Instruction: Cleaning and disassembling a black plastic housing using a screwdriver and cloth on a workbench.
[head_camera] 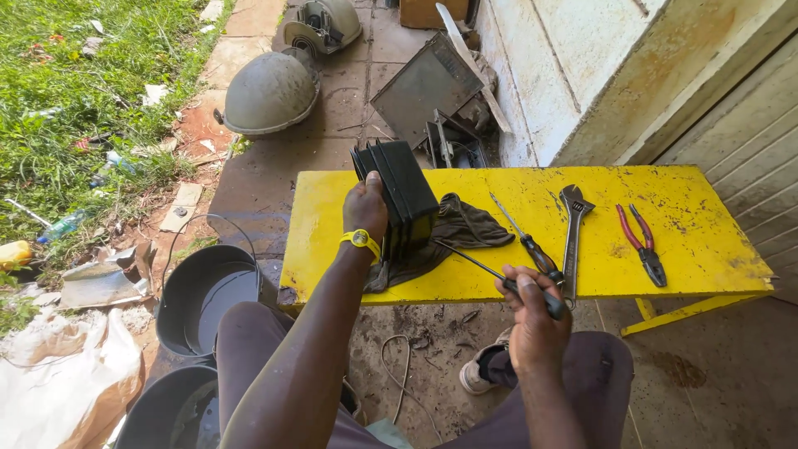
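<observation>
Over the yellow bench (682, 241), left hand (366, 208) steadies black casing (403, 195); right hand (532, 312) angles screwdriver (490, 270).

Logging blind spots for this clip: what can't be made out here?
Head view only:
- Black box: near side hidden by the left hand.
- Screwdriver handle: wrapped by the right hand; its tip is lost against the dark rag.
- Lower bucket: cut off by the bottom edge.

On the yellow bench (682, 241) we see an adjustable wrench (573, 233), red-handled pliers (642, 243) right of it, a spare screwdriver (525, 239) left of it; black buckets (204, 295) beyond the bench's left end.
</observation>
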